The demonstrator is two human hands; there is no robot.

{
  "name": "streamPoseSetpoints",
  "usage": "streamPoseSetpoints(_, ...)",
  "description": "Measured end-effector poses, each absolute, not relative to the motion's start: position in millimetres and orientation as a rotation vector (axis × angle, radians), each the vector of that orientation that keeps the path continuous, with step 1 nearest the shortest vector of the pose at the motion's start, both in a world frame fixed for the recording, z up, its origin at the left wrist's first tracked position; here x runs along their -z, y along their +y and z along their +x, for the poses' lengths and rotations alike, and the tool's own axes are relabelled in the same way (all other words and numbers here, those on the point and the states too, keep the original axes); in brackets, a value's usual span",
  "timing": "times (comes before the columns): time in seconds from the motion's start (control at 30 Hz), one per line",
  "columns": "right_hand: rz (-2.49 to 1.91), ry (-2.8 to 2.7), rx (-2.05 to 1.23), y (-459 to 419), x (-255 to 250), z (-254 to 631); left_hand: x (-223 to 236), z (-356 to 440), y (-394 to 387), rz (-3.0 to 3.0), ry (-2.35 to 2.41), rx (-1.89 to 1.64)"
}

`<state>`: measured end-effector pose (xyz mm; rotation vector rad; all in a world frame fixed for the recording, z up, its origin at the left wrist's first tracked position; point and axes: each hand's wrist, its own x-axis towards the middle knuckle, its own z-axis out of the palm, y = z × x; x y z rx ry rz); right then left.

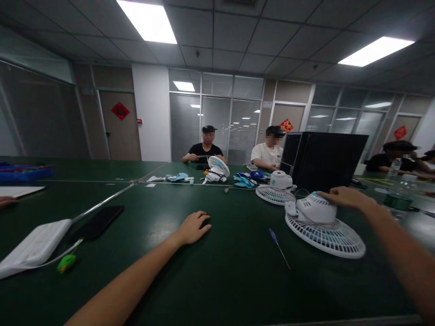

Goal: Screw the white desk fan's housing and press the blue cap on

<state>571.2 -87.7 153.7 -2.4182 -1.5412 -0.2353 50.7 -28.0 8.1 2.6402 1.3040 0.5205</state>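
One right hand (343,197) touches a fan (317,210); door signs (120,111) look blurred.

the left hand (193,227) lies palm down on the green tabletop (217,280), its fingers spread a little. the right hand (345,198) touches the top of the nearest white fan (317,210), which lies with its grille down. a second white fan (280,183) lies just behind it, beside a black box (324,160). a screwdriver (279,246) with a blue handle lies between the left hand and the nearest white fan. to the left are a black phone (98,222), a white case (36,242) and a green trinket (66,262). across the tabletop, a person in black (205,148) sits behind a third fan (218,168).
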Motion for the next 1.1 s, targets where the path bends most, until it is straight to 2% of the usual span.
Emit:
streamPoseSetpoints(0.17, -2.588, -1.639, 0.066, -81.7, -166.7, 566.4, -8.7, 50.9, -28.4, 2.636, 1.324, -0.504)
streamPoseSetpoints(0.53, -2.65, -1.63, 0.193, -63.3, -162.8, 560.5, -13.1, 51.6, -32.5, 2.62, 1.343, -0.477)
streamPoseSetpoints(0.77, -2.514, -1.628, 0.173, -72.5, -157.3, 565.6, -10.0, 51.2, -29.4, 2.63, 1.325, -0.485)
streamPoseSetpoints(1.1, -2.375, -1.35, 0.173, -83.6, -145.7, 561.6, -8.8, 50.9, -28.2, 2.643, 1.325, -0.487)
